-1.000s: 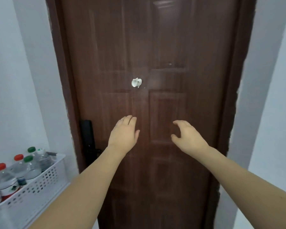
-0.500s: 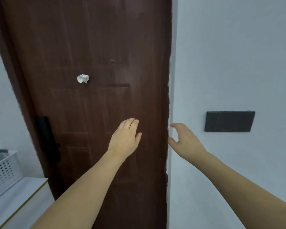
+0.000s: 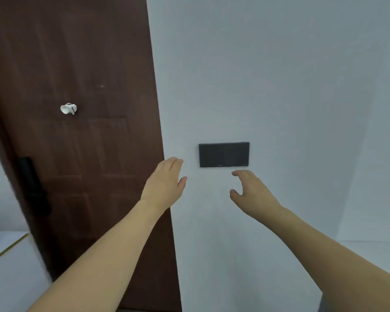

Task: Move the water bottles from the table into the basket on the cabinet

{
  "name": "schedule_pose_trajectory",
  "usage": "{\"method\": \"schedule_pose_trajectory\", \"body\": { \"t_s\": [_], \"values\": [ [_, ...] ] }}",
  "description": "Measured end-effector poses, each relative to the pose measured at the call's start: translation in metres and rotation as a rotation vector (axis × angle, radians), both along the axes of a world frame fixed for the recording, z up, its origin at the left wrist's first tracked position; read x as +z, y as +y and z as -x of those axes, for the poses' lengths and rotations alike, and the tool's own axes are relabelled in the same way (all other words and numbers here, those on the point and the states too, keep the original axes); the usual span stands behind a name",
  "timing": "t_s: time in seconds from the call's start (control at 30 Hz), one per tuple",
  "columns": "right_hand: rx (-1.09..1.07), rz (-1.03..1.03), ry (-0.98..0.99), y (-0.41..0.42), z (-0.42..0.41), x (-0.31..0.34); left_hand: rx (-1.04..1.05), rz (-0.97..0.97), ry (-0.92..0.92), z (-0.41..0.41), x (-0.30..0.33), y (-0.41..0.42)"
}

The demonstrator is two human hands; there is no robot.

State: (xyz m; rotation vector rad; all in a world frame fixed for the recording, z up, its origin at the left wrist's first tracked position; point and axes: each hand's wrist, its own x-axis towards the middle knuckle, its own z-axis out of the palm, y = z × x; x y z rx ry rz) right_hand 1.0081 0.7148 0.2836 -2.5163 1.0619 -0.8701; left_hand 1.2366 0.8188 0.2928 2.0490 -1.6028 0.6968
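Note:
No water bottle, basket or table shows in the head view at this moment. My left hand is raised in front of the door's right edge, palm forward, fingers straight and together, holding nothing. My right hand hangs just below a dark wall panel, fingers loosely curled and apart, empty. Both forearms reach in from the bottom of the frame. A corner of the white cabinet top with a gold edge strip lies at the lower left.
A dark brown door fills the left half, with a white hook and a black lock handle. A black rectangular wall panel sits on the pale wall to the right.
The view has swung right: the basket with bottles left the frame at the left, the door slid left, and the wall panel came in. Both hands stayed empty and raised.

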Motion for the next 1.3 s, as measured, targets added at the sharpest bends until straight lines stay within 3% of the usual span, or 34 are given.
{"method": "schedule_pose_trajectory", "body": {
  "t_s": [0.5, 0.73, 1.3],
  "values": [
    [-0.038, -0.013, 0.035, -0.071, 0.199, -0.01, -0.069, -0.074, 0.129, 0.198, -0.019, -0.081],
    [-0.049, -0.049, 0.012, -0.123, 0.326, -0.009, -0.088, -0.039, 0.047, 0.324, -0.009, -0.122],
    [-0.019, -0.067, 0.014, -0.232, 0.532, -0.012, -0.128, -0.136, 0.104, 0.547, -0.02, -0.236]
  ]
}}
